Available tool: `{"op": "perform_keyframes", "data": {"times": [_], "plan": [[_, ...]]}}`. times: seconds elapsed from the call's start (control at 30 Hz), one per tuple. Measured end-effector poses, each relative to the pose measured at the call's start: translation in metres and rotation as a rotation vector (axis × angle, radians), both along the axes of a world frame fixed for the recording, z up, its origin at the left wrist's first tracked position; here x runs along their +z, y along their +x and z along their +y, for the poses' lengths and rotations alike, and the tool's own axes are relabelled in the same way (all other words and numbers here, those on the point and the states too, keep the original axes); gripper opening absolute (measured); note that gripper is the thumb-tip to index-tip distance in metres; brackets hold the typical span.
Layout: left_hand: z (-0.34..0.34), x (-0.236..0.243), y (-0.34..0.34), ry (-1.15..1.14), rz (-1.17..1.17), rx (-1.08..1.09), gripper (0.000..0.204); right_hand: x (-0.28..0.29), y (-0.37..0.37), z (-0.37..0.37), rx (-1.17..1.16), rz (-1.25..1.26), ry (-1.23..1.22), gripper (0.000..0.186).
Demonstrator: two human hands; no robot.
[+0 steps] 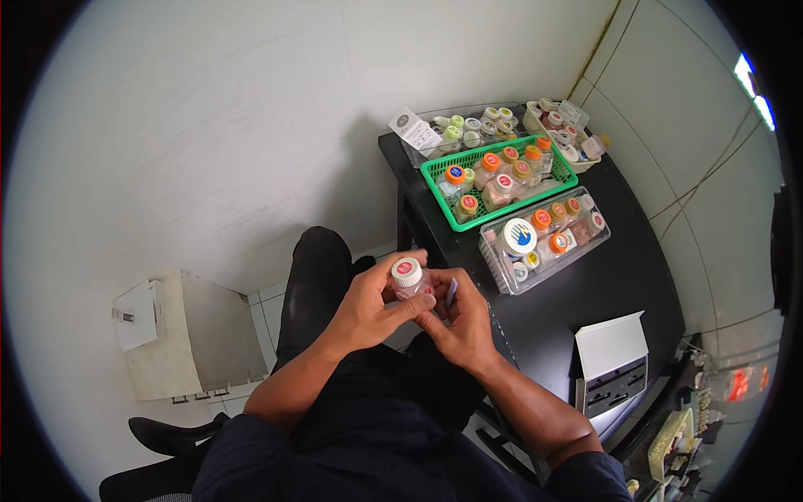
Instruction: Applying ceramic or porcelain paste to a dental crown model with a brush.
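Note:
Above my lap, my left hand (pixel 368 305) is wrapped round a small clear jar (pixel 411 280) with a ribbed white lid and a red label on top. The jar stands nearly upright, and its contents are mostly hidden by my fingers. Close beside it, my right hand (pixel 465 326) has its fingers curled round a slim pale purple object (pixel 452 292). Only part of that object shows, so its kind is unclear. My right thumb reaches toward the base of the jar, near the left thumb.
On the black table (pixel 535 326) to the right stand a green basket (pixel 458 224) of orange-lidded jars, a clear plastic bin (pixel 523 289) of jars, and more filled containers behind. An open white box (pixel 612 347) lies nearer. A pale cabinet (pixel 209 335) is at left.

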State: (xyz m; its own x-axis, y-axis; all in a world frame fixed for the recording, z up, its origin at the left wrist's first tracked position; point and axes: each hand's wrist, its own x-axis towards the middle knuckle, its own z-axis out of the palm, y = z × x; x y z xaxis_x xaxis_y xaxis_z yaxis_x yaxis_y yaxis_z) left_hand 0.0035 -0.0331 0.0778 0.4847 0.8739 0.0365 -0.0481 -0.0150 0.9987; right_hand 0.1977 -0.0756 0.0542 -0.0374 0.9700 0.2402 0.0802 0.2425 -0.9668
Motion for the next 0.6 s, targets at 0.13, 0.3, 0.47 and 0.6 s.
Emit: {"op": "perform_keyframes", "data": {"times": [0.13, 0.3, 0.47, 0.6], "plan": [[0.007, 0.003, -0.007, 0.098, 0.104, 0.065, 0.057, 0.005, 0.002, 0.0, 0.006, -0.107, -0.016, 0.05], [0.003, 0.0, -0.008, 0.525, 0.347, 0.181, 0.066, 0.018, 0.002, -0.001, -0.037, -0.152, -0.057, 0.049], [-0.007, -0.011, 0.003, 0.662, 0.514, 0.147, 0.063, 0.021, 0.001, -0.007, -0.03, -0.355, -0.034, 0.047], [-0.005, -0.016, 0.002, 0.714, 0.448, 0.218, 0.054, 0.025, -0.001, -0.006, -0.09, -0.392, -0.048, 0.041]]}}
